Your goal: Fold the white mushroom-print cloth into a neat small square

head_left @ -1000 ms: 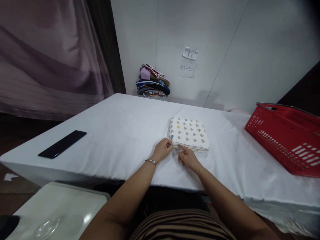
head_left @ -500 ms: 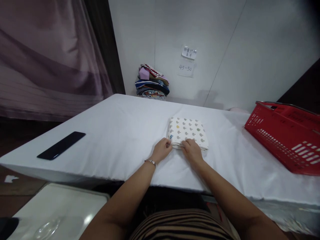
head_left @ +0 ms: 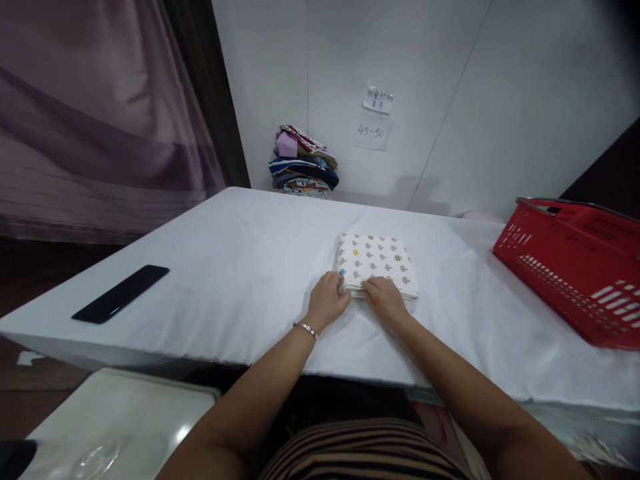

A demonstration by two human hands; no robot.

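Observation:
A folded white cloth (head_left: 377, 259) with a grey tree-like print and a few coloured motifs lies flat on the white-covered table (head_left: 240, 267). Its near left corner is gripped by my left hand (head_left: 327, 297), with the fingers on top and the thumb at the front edge. My right hand (head_left: 385, 297) holds the middle of the near edge, fingers curled over the layers and thumb out of sight beneath. Several layers show along that edge.
A black phone-like slab (head_left: 121, 293) lies at the table's left. A red plastic basket (head_left: 575, 267) stands at the right edge. Folded fabrics (head_left: 304, 163) are stacked against the back wall, near paper signs (head_left: 374, 130). A white stool-like surface (head_left: 125, 413) is at lower left.
My left hand has turned and closed over the cloth's near left corner, its fingers now on top. My right hand and the cloth stay almost in place.

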